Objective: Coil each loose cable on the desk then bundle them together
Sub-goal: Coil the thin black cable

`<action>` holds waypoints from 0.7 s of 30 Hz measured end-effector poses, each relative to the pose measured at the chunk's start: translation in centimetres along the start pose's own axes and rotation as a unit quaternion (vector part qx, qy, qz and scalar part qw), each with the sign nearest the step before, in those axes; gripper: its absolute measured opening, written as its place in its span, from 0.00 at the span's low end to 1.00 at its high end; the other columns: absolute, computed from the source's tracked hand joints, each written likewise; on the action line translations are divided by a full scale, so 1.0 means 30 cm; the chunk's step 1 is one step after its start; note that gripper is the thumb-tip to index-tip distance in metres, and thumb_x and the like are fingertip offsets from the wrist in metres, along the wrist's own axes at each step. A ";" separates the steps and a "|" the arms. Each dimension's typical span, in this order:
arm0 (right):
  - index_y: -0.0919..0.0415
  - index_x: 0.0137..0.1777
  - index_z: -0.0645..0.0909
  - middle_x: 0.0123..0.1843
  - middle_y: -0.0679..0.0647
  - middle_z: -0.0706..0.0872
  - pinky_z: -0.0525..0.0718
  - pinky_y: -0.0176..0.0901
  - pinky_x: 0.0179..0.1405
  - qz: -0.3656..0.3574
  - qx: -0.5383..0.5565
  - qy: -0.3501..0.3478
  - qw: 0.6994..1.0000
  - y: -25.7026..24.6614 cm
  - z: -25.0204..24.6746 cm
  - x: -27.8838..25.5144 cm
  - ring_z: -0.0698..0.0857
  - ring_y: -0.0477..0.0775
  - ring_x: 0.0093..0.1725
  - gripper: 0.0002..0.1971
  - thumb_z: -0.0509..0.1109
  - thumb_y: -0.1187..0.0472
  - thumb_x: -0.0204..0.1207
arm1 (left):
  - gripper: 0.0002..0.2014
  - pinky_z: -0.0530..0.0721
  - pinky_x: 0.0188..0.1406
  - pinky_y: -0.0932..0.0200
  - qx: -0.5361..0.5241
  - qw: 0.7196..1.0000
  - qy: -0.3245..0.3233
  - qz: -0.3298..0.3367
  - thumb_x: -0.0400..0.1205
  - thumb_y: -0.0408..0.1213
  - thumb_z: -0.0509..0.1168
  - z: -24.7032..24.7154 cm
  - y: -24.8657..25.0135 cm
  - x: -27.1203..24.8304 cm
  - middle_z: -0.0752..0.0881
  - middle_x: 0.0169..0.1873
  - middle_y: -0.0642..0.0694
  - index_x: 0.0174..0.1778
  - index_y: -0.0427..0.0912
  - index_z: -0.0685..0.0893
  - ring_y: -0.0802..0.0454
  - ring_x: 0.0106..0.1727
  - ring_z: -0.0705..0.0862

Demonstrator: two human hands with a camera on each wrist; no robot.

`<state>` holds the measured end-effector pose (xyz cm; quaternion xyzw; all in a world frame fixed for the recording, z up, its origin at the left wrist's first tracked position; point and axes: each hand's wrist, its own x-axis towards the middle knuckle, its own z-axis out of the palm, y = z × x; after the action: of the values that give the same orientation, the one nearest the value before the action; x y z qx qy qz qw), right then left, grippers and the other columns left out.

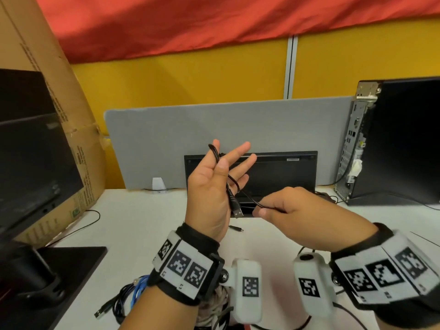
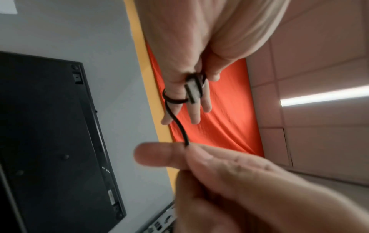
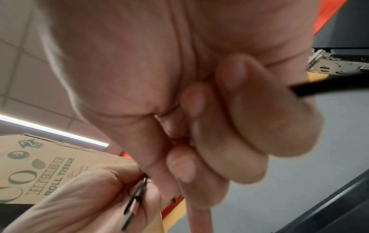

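1. The black cable (image 1: 234,186) is looped round the spread fingers of your left hand (image 1: 214,186), above the surface (image 1: 142,222); loops may slide off the straight fingers.
2. Your right hand (image 1: 285,210) pinches the strand; slack tension would loosen the coil.
3. The dangling USB plug (image 1: 237,213) may snag.
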<state>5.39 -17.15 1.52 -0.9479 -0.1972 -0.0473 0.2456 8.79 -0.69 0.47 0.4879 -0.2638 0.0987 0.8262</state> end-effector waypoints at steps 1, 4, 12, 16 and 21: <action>0.57 0.39 0.83 0.23 0.44 0.77 0.72 0.31 0.23 0.002 -0.010 0.004 1.000 -0.008 -0.007 -0.006 0.72 0.42 0.22 0.16 0.64 0.49 0.83 | 0.24 0.77 0.70 0.37 0.024 1.000 0.001 0.001 0.90 0.36 0.51 -0.001 -0.006 0.001 0.88 0.61 0.44 0.84 0.46 0.56 0.43 0.63 0.86; 0.52 0.33 0.83 0.21 0.40 0.77 0.71 0.28 0.23 -0.003 0.006 0.052 0.999 -0.024 -0.046 -0.024 0.74 0.39 0.21 0.12 0.69 0.54 0.78 | 0.25 0.74 0.74 0.42 0.104 0.994 -0.019 0.005 0.90 0.31 0.51 -0.009 -0.013 0.003 0.90 0.57 0.41 0.84 0.44 0.57 0.45 0.62 0.87; 0.56 0.44 0.89 0.27 0.48 0.81 0.76 0.36 0.34 -0.056 0.133 0.189 0.971 -0.003 -0.085 -0.020 0.75 0.42 0.28 0.05 0.71 0.61 0.79 | 0.21 0.84 0.47 0.59 0.260 0.951 -0.158 -0.059 0.89 0.26 0.52 0.016 -0.019 -0.025 0.89 0.33 0.42 0.79 0.38 0.69 0.46 0.34 0.88; 0.57 0.46 0.89 0.36 0.62 0.88 0.83 0.53 0.41 -0.092 0.173 0.263 0.945 0.017 -0.078 -0.005 0.83 0.64 0.36 0.04 0.74 0.59 0.77 | 0.18 0.81 0.48 0.32 0.242 0.944 -0.192 -0.112 0.89 0.31 0.51 0.023 0.001 -0.032 0.75 0.19 0.50 0.72 0.40 0.79 0.51 0.23 0.70; 0.57 0.47 0.90 0.31 0.70 0.81 0.75 0.46 0.30 -0.076 0.203 0.388 0.896 0.074 -0.086 0.012 0.73 0.58 0.28 0.07 0.72 0.56 0.79 | 0.18 0.78 0.68 0.31 0.108 0.945 -0.216 -0.219 0.88 0.36 0.54 0.053 0.019 -0.063 0.64 0.16 0.52 0.69 0.38 0.82 0.55 0.21 0.62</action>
<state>6.62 -20.06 2.84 -0.7662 -0.1634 -0.3886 0.4850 6.43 -1.60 0.50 0.6297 -0.3099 -0.1647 0.6931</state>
